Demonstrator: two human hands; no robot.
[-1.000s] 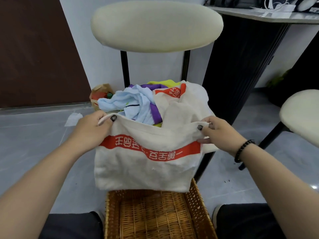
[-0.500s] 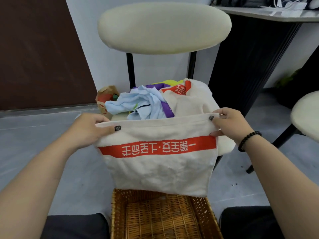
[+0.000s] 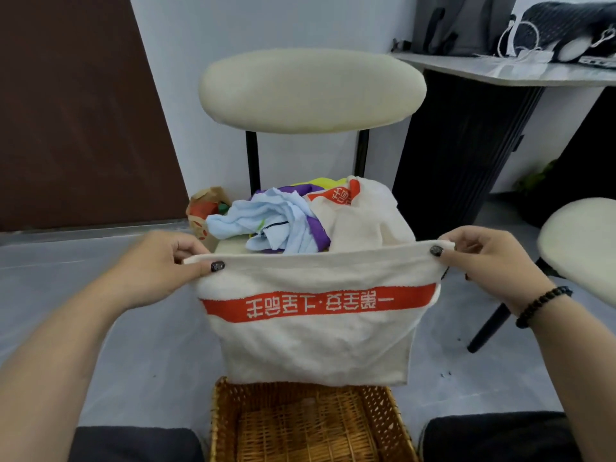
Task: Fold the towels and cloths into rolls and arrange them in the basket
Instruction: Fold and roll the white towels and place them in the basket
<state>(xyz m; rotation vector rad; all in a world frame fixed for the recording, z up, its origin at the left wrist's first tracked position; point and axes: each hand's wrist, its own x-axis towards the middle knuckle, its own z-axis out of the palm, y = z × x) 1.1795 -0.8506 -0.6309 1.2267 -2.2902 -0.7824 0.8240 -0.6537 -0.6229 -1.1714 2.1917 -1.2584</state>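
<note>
The left hand (image 3: pixel 156 270) and the right hand (image 3: pixel 490 258) each pinch one top corner of a white towel (image 3: pixel 313 345) with a red band; each grip is closed on the cloth, thumb in front. The towel hangs flat between them, its lower edge just above the far rim of the wicker basket (image 3: pixel 310 425) on the floor. Behind the towel, a pile of cloths (image 3: pixel 283 221) in blue, purple and white lies on the seat of a chair (image 3: pixel 310 91)
</note>
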